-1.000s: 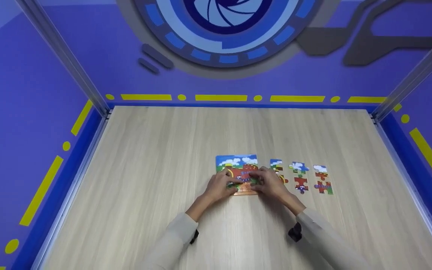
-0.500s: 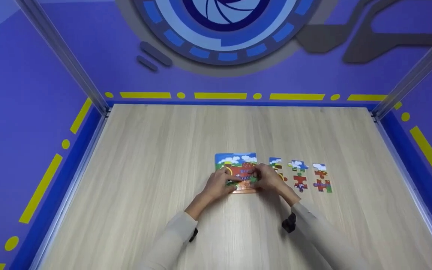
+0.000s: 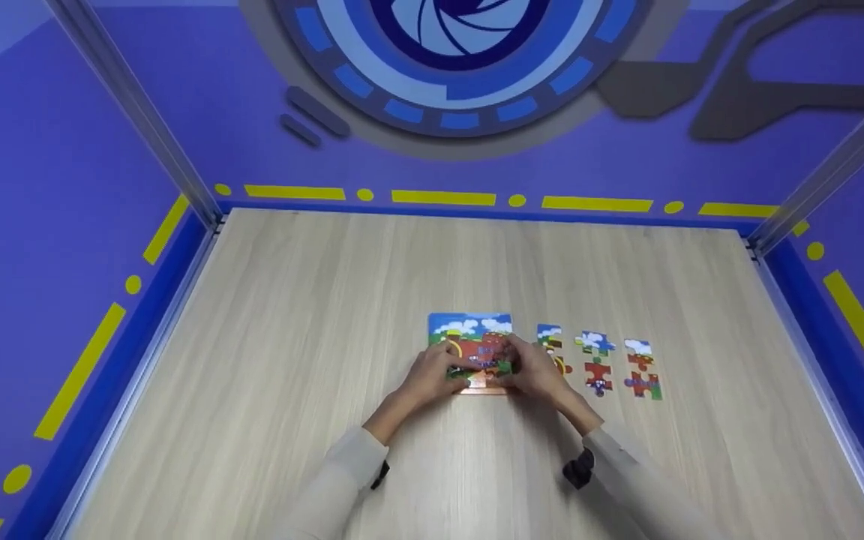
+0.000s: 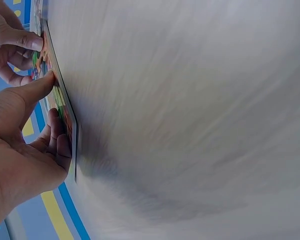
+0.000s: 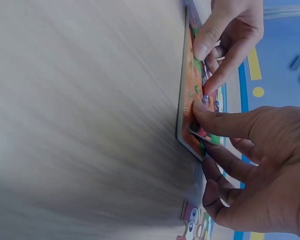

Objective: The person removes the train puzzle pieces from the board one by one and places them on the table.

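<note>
A picture jigsaw board [image 3: 469, 322] lies on the table under both hands, showing clouds, red shapes and an orange strip. My left hand [image 3: 428, 371] rests on its left part, with thumb and index finger extended onto the picture; in the left wrist view the other fingers of that hand [image 4: 27, 137] bend loosely. At the lower right corner my right hand [image 3: 539, 371] pinches a jigsaw piece [image 5: 208, 136] between thumb and fingers. The piece sits tilted, one edge raised from the board, in the right wrist view. My fingers cover much of the board's lower half.
To the right of the board, several loose jigsaw pieces lie in rows, among them a cloud piece [image 3: 595, 342], a red piece [image 3: 598, 375] and a red-and-green piece [image 3: 643, 385]. The wooden table [image 3: 312, 300] is bordered by blue walls [image 3: 102, 150] with metal posts.
My right hand has shifted slightly left over the board's lower right corner, still pinching the piece. The left hand stays nearly in place. The head view has tilted a little.
</note>
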Motion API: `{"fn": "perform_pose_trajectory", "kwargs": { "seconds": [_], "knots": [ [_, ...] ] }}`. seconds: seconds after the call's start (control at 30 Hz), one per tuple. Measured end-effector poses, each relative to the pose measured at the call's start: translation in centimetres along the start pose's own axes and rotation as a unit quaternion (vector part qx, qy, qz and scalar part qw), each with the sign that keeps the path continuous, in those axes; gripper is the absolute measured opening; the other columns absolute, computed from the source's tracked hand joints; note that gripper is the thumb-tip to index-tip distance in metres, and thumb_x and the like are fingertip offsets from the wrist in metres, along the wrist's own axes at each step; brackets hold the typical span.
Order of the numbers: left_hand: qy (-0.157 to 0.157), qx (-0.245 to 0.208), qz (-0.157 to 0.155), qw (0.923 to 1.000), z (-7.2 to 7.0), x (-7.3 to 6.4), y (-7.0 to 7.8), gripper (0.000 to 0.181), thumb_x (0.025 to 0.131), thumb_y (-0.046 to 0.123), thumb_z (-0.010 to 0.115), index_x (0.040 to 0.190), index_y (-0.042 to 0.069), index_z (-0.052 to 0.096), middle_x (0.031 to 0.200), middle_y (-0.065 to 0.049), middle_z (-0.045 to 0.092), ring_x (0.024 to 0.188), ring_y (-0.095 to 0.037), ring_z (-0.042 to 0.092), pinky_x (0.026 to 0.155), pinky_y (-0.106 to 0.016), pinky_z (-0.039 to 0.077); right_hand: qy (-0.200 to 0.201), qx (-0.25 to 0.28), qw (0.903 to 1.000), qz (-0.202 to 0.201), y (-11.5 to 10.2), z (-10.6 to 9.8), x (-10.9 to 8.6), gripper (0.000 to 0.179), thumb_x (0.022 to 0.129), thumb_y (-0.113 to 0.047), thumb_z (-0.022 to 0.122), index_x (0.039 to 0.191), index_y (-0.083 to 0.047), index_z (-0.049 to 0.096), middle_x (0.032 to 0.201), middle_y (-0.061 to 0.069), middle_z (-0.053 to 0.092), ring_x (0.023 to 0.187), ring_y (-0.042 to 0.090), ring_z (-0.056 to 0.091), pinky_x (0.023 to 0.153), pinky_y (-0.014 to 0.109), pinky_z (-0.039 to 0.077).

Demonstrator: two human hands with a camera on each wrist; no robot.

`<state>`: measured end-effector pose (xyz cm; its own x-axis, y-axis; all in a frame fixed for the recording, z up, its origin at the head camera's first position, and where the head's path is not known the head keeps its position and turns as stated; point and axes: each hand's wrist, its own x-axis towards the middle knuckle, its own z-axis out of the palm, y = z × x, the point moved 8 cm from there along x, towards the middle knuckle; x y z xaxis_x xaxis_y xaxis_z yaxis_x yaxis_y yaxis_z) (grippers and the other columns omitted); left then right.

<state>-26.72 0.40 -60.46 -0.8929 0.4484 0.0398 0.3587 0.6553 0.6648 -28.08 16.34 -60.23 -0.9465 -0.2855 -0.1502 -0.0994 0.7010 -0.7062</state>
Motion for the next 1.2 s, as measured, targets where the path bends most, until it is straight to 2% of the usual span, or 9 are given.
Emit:
{"fn": "perform_pose_trajectory", "kwargs": {
  "seconds": [0.17, 0.27, 0.4, 0.6, 0.87, 1.03, 1.2],
  "knots": [
    [0.003, 0.004, 0.005, 1.0000, -0.1, 0.1, 0.0, 0.027, 0.086, 0.013, 0.080, 0.112, 0.012, 0.080, 0.097, -0.009, 0.060, 0.085, -0.013, 0.043, 0.076, -0.028, 0.037, 0.019, 0.005, 0.9997, -0.017, 0.0, -0.2, -0.3, 0.044, 0.082, -0.006, 0.083, 0.121, -0.007, 0.064, 0.096, 0.009, 0.066, 0.083, 0.019, 0.052, 0.073, 0.032, 0.044],
    [0.004, 0.010, 0.007, 0.9999, -0.2, 0.1, 0.0, 0.027, 0.086, 0.015, 0.080, 0.112, 0.013, 0.080, 0.098, -0.008, 0.059, 0.087, -0.014, 0.045, 0.077, -0.028, 0.038, 0.018, 0.028, 0.9992, -0.021, 0.0, -0.3, -0.6, 0.040, 0.083, -0.005, 0.083, 0.118, -0.008, 0.064, 0.090, 0.008, 0.062, 0.079, 0.018, 0.050, 0.067, 0.027, 0.039],
    [0.001, 0.012, 0.008, 0.9999, -0.1, 0.1, -0.2, 0.027, 0.086, 0.014, 0.080, 0.112, 0.016, 0.080, 0.099, -0.008, 0.060, 0.088, -0.015, 0.045, 0.078, -0.029, 0.040, 0.007, 0.059, 0.9982, -0.014, 0.2, -0.5, -1.0, 0.039, 0.087, -0.002, 0.078, 0.123, -0.007, 0.063, 0.089, 0.009, 0.060, 0.076, 0.017, 0.050, 0.061, 0.025, 0.039],
    [-0.004, 0.001, -0.005, 1.0000, 0.1, 0.0, -0.4, 0.027, 0.086, 0.014, 0.080, 0.113, 0.017, 0.080, 0.099, -0.008, 0.059, 0.087, -0.013, 0.043, 0.078, -0.027, 0.038, 0.001, 0.077, 0.9969, -0.012, 0.9, -1.4, -1.9, 0.042, 0.090, -0.003, 0.074, 0.130, -0.007, 0.062, 0.092, 0.007, 0.058, 0.081, 0.017, 0.049, 0.069, 0.028, 0.039],
    [-0.002, -0.005, -0.003, 1.0000, 0.0, 0.0, -0.2, 0.028, 0.087, 0.014, 0.080, 0.114, 0.017, 0.080, 0.098, -0.012, 0.060, 0.083, -0.011, 0.037, 0.075, -0.025, 0.031, 0.030, 0.071, 0.9962, -0.041, 1.9, -5.0, -4.0, 0.041, 0.087, -0.003, 0.077, 0.125, -0.005, 0.065, 0.090, 0.007, 0.063, 0.081, 0.013, 0.051, 0.071, 0.025, 0.041],
    [0.003, 0.000, 0.005, 1.0000, -0.1, 0.0, -0.2, 0.028, 0.086, 0.013, 0.080, 0.114, 0.017, 0.080, 0.095, -0.011, 0.058, 0.082, -0.010, 0.036, 0.074, -0.025, 0.030, 0.032, 0.075, 0.9959, -0.037, 3.6, -7.7, -5.8, 0.042, 0.086, -0.004, 0.079, 0.125, -0.004, 0.064, 0.088, 0.007, 0.066, 0.078, 0.008, 0.054, 0.071, 0.023, 0.043],
    [-0.002, 0.002, -0.003, 1.0000, 0.2, 0.1, -0.4, 0.027, 0.087, 0.015, 0.079, 0.114, 0.019, 0.080, 0.098, -0.008, 0.058, 0.085, -0.010, 0.037, 0.076, -0.026, 0.032, 0.026, 0.087, 0.9957, -0.021, 5.8, -10.1, -7.9, 0.044, 0.087, -0.006, 0.078, 0.127, -0.001, 0.062, 0.093, 0.011, 0.074, 0.080, 0.005, 0.060, 0.072, 0.023, 0.047]
  ]
}}
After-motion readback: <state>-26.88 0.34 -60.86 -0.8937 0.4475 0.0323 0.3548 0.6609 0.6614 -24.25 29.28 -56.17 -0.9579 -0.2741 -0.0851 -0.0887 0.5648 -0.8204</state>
